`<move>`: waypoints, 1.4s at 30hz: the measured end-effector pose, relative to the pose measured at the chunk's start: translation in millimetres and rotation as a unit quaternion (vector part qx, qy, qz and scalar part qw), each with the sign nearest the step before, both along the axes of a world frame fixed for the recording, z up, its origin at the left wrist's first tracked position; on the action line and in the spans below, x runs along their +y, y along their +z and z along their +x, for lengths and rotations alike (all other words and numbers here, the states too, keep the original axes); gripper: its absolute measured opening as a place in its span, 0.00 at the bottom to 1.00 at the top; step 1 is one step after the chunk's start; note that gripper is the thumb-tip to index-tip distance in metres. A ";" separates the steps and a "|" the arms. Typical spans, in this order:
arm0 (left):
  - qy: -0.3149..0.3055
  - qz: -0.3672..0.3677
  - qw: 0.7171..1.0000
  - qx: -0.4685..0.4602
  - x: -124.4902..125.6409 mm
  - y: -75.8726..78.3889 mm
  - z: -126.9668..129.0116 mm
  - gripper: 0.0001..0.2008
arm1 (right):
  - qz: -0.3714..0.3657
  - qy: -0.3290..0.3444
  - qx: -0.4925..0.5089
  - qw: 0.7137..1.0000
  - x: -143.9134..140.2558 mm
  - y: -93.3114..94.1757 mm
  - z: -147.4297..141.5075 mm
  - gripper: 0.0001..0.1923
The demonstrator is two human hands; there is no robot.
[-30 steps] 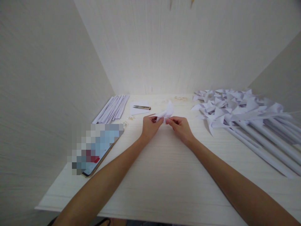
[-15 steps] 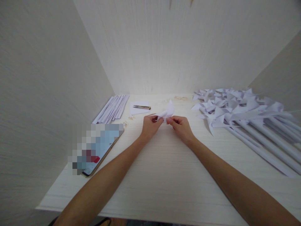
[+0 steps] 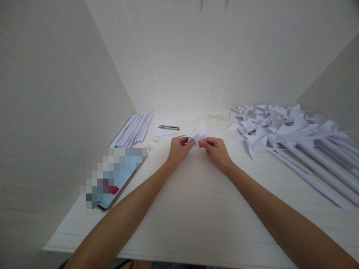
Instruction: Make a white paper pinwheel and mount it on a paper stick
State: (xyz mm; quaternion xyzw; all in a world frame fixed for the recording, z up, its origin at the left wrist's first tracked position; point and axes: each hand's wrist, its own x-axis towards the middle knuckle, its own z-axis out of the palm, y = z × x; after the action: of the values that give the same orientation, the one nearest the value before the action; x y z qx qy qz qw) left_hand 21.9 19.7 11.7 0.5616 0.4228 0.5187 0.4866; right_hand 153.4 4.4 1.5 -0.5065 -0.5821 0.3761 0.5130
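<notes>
My left hand (image 3: 178,150) and my right hand (image 3: 215,150) meet at the middle of the white table (image 3: 196,209), both pinching a small folded piece of white paper (image 3: 199,132). The paper curls upward above my fingertips, its folds partly hidden by my fingers. A thin stick pokes out to the left of my left hand's fingers.
A pile of finished white paper pinwheels on rolled sticks (image 3: 283,132) fills the right side. Rolled paper sticks (image 3: 134,129) lie at the back left, with small scissors (image 3: 168,127) on a paper square beside them. A phone (image 3: 114,177) lies at the left. Walls close in on three sides.
Both hands stay on the paper in the same place; the fingers shift only slightly and the view has drifted a little.
</notes>
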 end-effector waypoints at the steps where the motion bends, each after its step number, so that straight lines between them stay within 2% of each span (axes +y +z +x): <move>1: -0.001 0.001 1.000 -0.002 0.0 -0.2 0.0 0.08 | 0.000 0.000 0.002 1.000 0.1 -0.1 0.0 0.12; 18: 0.013 0.017 0.998 0.057 -1.7 2.5 0.1 0.06 | 0.007 0.006 0.004 1.000 1.8 -2.7 0.6 0.12; 25: 0.029 0.050 0.992 0.116 -1.9 1.9 -0.9 0.07 | 0.022 -0.005 -0.029 0.999 -2.0 2.0 -0.4 0.12; 29: 0.031 0.108 0.978 0.174 0.7 -2.7 -3.0 0.09 | 0.034 -0.041 -0.081 0.995 -4.1 5.6 -1.9 0.12; 32: 0.040 0.155 0.964 0.211 2.2 -7.0 -4.5 0.08 | -0.019 -0.030 -0.043 0.998 -3.2 6.2 -3.3 0.12; 35: 0.046 0.170 0.959 0.220 2.0 -8.3 -4.4 0.09 | -0.076 -0.020 0.013 0.997 -4.3 6.7 -4.7 0.12; 36: 0.045 0.167 0.960 0.222 1.5 -7.7 -3.9 0.09 | -0.062 -0.032 0.000 0.998 -5.8 7.3 -5.2 0.12; 38: 0.049 0.154 0.961 0.225 0.2 -5.5 -2.8 0.09 | 0.014 -0.074 -0.074 0.994 -9.8 9.7 -6.6 0.12; 40: 0.057 0.137 0.963 0.226 -0.7 -3.2 -1.9 0.10 | 0.089 -0.108 -0.154 0.978 -13.2 12.6 -8.7 0.12; 42: 0.063 0.130 0.964 0.223 -0.7 -2.3 -1.8 0.10 | 0.101 -0.115 -0.173 0.973 -14.0 15.2 -11.5 0.13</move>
State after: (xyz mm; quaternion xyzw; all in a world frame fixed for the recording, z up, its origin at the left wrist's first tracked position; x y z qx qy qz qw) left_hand 20.2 19.0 9.4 0.6939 0.4841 0.4606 0.2685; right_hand 141.9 -9.6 16.7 -0.5730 -0.6346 0.1605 0.4932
